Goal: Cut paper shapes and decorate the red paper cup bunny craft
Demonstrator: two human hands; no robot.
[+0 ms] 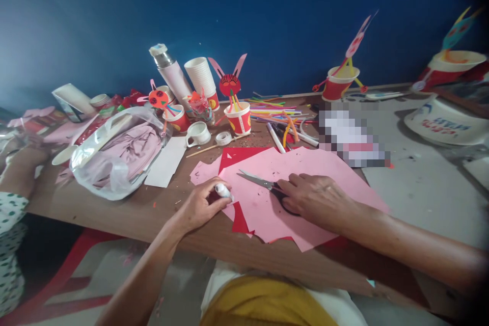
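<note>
My left hand (204, 202) is curled around a small white tube-like item (223, 191), its rounded end pointing up between thumb and fingers. On the right, my right hand (319, 198) grips the black handles of a pair of scissors (256, 180); the blades lie slightly apart and point left. Under the scissors spreads a large pink paper sheet (313, 168) with ragged cut edges. Red paper (240, 219) shows beneath it at several edges. Dark small scraps are scattered on the pink sheet.
Behind the paper stand red cups with paper animal faces (230, 84), a tilted pink flask (173, 71), stacked paper cups (201, 74), a white mug (198, 134), a tape roll (223, 138) and coloured sticks (275, 112). A plastic bag (118, 163) and another person's arm (19, 173) are left.
</note>
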